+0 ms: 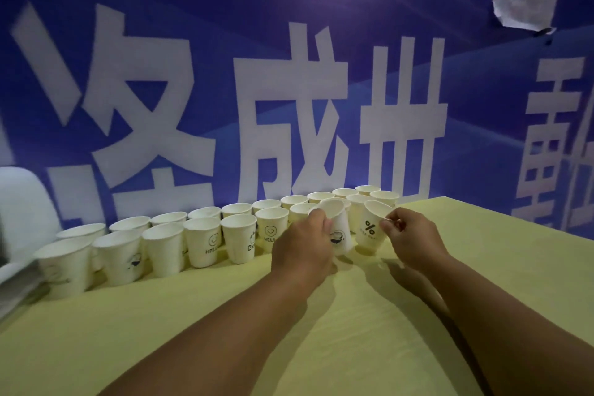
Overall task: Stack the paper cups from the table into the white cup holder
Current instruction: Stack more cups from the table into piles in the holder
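**Two cups in hand, side by side, far right of the rows**

- Left hand (302, 244): fingers (318, 219) curl round the upper wall of a whale-print cup (340, 230). The cup is tipped, mouth up and leaning left, base lower and to the right.
- Right hand (413, 236): fingers (390, 226) pinch narrowly on the near rim of a %-marked cup (369, 233). Its long axis is near upright, mouth up. Whether its base is clear of the bench (225, 315) cannot be told.
- Key relation: the two held cups sit just beside each other between the hands, whale cup left and % cup right, both mouths up. Each hand is already on its own cup, so neither has to reach. Nesting them would likely mean raising one base over the other mouth and lining up the axes.
- The other paper cups (202, 244) stand in two crowded rows along the far edge of the bench, close against the blue banner wall (289, 106). There is little room behind or to the left of the hands.
- Open room lies toward the person, on the bare yellow cloth. The bench edge runs off to the right beyond the right hand.
- White cup holder: not identifiable. A blurred white shape (19, 202) sits at far left, well apart from both hands; what it is cannot be told.
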